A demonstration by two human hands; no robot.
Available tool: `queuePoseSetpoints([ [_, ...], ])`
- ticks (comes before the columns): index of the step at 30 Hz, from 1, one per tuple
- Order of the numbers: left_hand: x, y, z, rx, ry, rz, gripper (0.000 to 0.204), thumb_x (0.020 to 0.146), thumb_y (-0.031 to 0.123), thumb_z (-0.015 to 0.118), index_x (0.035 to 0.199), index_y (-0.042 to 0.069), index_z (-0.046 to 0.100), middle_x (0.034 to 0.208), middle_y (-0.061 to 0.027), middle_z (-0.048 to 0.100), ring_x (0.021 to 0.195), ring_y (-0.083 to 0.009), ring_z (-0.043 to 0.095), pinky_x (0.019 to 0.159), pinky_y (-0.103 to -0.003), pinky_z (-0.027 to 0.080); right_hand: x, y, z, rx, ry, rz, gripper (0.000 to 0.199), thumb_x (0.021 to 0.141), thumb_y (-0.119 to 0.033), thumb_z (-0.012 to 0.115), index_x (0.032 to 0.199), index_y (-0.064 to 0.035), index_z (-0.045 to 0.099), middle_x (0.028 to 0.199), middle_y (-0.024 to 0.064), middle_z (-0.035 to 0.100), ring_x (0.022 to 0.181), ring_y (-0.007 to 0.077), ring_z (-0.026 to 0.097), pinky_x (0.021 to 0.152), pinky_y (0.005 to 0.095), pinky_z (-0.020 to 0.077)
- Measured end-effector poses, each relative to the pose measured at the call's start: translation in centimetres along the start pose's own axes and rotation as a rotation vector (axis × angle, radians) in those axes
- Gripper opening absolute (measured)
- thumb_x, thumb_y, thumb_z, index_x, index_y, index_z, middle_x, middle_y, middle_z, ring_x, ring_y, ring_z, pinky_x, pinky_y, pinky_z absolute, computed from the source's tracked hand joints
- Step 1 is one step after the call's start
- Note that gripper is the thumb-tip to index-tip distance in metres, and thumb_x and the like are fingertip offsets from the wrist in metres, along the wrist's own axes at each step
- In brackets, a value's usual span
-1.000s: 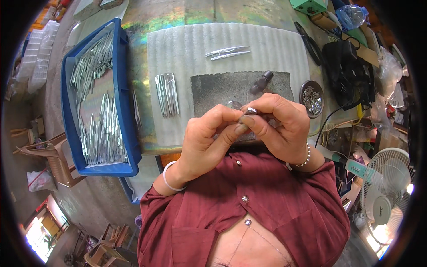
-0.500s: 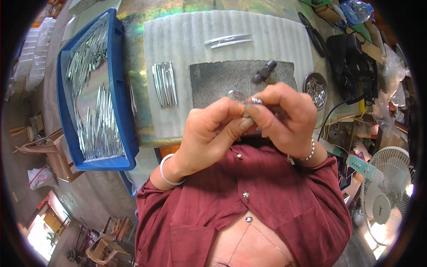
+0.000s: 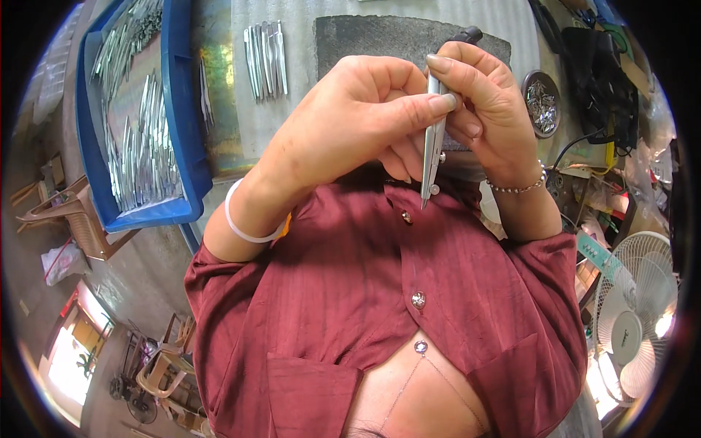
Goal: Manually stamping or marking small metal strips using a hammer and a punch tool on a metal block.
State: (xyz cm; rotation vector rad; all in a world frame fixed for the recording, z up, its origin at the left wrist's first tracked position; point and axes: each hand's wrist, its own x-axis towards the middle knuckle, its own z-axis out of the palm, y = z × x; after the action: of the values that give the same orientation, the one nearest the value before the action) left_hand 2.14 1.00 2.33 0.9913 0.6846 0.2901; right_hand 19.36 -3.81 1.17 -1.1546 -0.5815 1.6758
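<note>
A slim silver tweezers-like tool (image 3: 434, 153) points its narrow tip down towards my shirt, with small round-headed studs along its side. The thumb of my left hand (image 3: 358, 117) presses on its middle, the fingers curled behind. With thumb and fingers, my right hand (image 3: 485, 91) pinches its upper end. Just beyond the hands lies a dark grey slab (image 3: 365, 40), and a dark hammer head (image 3: 465, 35) shows on it past my right fingers. A row of silver tweezers-like blanks (image 3: 265, 62) rests left of the slab.
At the left stands a blue tray (image 3: 177, 87) full of thin metal pieces. A round dish (image 3: 540, 102) of small metal parts sits right of the slab, near black gear (image 3: 595, 80) and a cable. A white fan (image 3: 631, 314) stands at the lower right.
The bench has shifted upward in view. My hands, earlier close together with fingertips touching, now hold the silver tool lengthwise, and its pointed end is visible below them.
</note>
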Motion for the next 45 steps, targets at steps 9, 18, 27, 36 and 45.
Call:
queuePoseSetpoints([
  [9, 0.2, 0.4, 0.3, 0.077, -0.089, -0.029, 0.024, 0.089, 0.025, 0.064, 0.079, 0.004, 0.056, 0.063, -0.0008, 0.06, 0.05, -0.0067, 0.06, 0.042, -0.017, 0.046, -1.4, 1.2, -0.3, -0.006, 0.037, -0.145, 0.013, 0.089, -0.014, 0.061, 0.08, -0.0043, 0.058, 0.06, -0.0005, 0.054, 0.039, 0.0026, 0.04, 0.035, 0.0175, 0.0292],
  [18, 1.8, 0.5, 0.1, 0.109, -0.132, -0.053, 0.023, 0.09, 0.023, 0.063, 0.081, 0.003, 0.056, 0.065, -0.0017, 0.06, 0.051, -0.0071, 0.06, 0.043, -0.017, 0.047, -1.1, 0.5, -1.0, 0.012, 0.073, -0.127, 0.014, 0.09, -0.015, 0.059, 0.081, -0.0046, 0.058, 0.061, -0.0003, 0.054, 0.041, 0.0029, 0.042, 0.037, 0.0172, 0.031],
  [27, -0.4, -1.1, -0.6, -0.138, 0.361, 0.446, 0.007, 0.09, 0.005, 0.059, 0.089, -0.002, 0.06, 0.097, -0.0092, 0.063, 0.078, -0.0124, 0.063, 0.066, -0.023, 0.051, 2.9, -9.4, -12.0, -0.744, 0.319, -0.42, 0.017, 0.093, -0.017, 0.052, 0.084, -0.0031, 0.056, 0.065, 0.001, 0.056, 0.041, 0.0017, 0.037, 0.038, 0.0169, 0.0278],
  [36, -0.4, -2.5, -1.0, -0.785, 0.351, 0.463, 0.013, 0.091, 0.005, 0.056, 0.104, 0.004, 0.054, 0.093, -0.0129, 0.062, 0.075, -0.0195, 0.066, 0.06, -0.027, 0.057, 6.5, -6.9, -13.9, -1.34, 0.528, -0.726, 0.022, 0.084, -0.014, 0.061, 0.102, 0.0002, 0.06, 0.075, 0.0024, 0.059, 0.062, 0.0074, 0.055, 0.055, 0.0223, 0.0434],
  [45, 0.2, -4.8, -0.1, -0.694, 0.037, 0.321, 0.006, 0.09, 0.001, 0.057, 0.093, 0.002, 0.051, 0.092, -0.0145, 0.063, 0.082, -0.0194, 0.066, 0.071, -0.03, 0.057, -1.4, -0.4, -1.4, -0.059, -0.272, -0.168, 0.016, 0.089, -0.002, 0.06, 0.104, 0.0034, 0.059, 0.083, 0.0037, 0.062, 0.067, 0.0029, 0.055, 0.056, 0.0153, 0.0422],
])
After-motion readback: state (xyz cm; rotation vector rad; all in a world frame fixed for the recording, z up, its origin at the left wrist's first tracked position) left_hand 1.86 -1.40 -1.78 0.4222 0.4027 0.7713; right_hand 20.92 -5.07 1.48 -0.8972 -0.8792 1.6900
